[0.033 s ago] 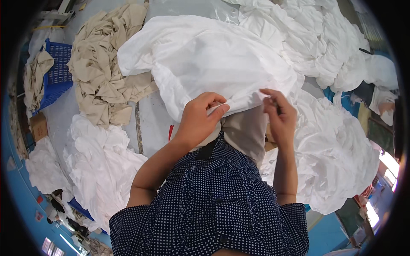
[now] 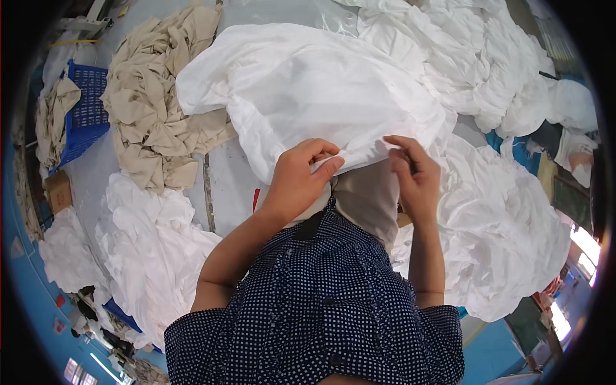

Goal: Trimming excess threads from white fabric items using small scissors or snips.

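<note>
A large piece of white cloth (image 2: 321, 96) lies spread in front of me, its near edge hanging at my lap. My left hand (image 2: 300, 173) is closed, pinching that near edge between thumb and fingers. At the same edge, to the right, my right hand (image 2: 417, 176) has its thumb and forefinger apart, with the fingertips at the cloth and the other fingers curled. Any hold by the right hand on the cloth does not show.
Crumpled beige cloth (image 2: 154, 96) lies to the left, beside a blue plastic basket (image 2: 88, 96). White cloth heaps sit at the near left (image 2: 151, 250), far right (image 2: 462, 58) and near right (image 2: 500, 231). Grey table surface (image 2: 228, 183) shows between them.
My right hand has moved slightly left, its thumb and forefinger coming closer to the cloth's edge. The left hand keeps its pinch in the same place.
</note>
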Action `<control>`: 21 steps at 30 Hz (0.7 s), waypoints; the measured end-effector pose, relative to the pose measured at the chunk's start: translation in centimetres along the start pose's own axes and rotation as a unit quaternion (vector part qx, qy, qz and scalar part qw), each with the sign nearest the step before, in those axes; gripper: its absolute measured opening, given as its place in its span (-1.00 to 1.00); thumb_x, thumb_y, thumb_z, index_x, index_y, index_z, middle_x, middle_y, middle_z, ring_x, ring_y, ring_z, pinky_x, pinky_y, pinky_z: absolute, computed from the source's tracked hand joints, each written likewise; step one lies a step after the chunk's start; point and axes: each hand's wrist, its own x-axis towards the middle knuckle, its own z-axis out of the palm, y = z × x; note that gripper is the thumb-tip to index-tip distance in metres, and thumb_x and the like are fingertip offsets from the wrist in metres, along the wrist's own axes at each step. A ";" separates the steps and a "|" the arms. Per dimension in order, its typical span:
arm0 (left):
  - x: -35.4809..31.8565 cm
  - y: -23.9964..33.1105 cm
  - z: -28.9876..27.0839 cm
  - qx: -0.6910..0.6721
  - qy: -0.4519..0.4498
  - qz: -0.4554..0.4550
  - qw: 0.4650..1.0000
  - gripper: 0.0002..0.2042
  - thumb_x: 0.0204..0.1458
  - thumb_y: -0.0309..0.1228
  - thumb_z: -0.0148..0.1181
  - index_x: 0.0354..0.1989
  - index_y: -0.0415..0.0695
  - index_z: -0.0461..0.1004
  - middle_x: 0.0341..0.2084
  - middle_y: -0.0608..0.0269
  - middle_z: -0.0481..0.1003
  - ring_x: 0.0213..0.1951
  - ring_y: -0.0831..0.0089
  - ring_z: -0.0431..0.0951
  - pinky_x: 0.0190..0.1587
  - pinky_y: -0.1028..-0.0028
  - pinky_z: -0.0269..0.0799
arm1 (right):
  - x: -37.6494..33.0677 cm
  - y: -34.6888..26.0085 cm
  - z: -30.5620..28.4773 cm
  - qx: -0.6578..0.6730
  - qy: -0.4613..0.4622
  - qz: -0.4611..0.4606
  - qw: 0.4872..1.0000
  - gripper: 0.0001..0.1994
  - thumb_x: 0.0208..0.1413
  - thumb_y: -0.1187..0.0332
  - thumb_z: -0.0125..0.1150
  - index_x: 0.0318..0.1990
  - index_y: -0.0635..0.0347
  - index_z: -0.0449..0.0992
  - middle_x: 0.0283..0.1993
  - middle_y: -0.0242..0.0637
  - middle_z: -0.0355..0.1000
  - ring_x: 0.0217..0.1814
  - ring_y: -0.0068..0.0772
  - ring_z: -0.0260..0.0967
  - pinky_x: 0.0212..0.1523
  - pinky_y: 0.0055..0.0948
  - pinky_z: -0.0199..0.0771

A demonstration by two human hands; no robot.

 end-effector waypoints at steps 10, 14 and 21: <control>0.7 -0.2 -0.6 -0.263 -0.070 -0.118 0.955 -0.80 0.27 -0.48 0.14 -0.04 -0.32 0.59 -0.23 0.29 0.62 -0.18 0.63 0.54 -0.05 0.60 0.43 | -1.4 1.2 4.0 -0.153 0.077 -0.177 0.969 -0.74 0.17 0.23 0.35 -0.08 0.13 0.53 -0.44 -0.29 0.54 -0.45 -0.26 0.52 -0.43 -0.41 0.45; 1.0 -0.5 -0.9 -0.287 -0.075 -0.117 0.948 -0.79 0.27 -0.48 0.14 -0.03 -0.32 0.59 -0.21 0.27 0.63 -0.17 0.62 0.55 -0.03 0.59 0.44 | -1.0 1.4 4.5 -0.185 0.065 -0.231 0.953 -0.73 0.17 0.22 0.35 -0.08 0.14 0.52 -0.48 -0.31 0.50 -0.50 -0.28 0.47 -0.45 -0.40 0.41; -0.7 0.1 -1.4 0.011 -0.036 0.030 0.999 -0.86 0.15 -0.44 0.27 -0.19 -0.24 0.58 -0.35 0.25 0.60 -0.28 0.41 0.58 -0.15 0.44 0.46 | 0.1 -1.0 2.4 -0.028 -0.058 -0.027 0.998 -0.71 0.06 0.28 0.43 -0.13 0.19 0.54 -0.53 -0.26 0.42 -0.54 -0.40 0.35 -0.46 -0.45 0.33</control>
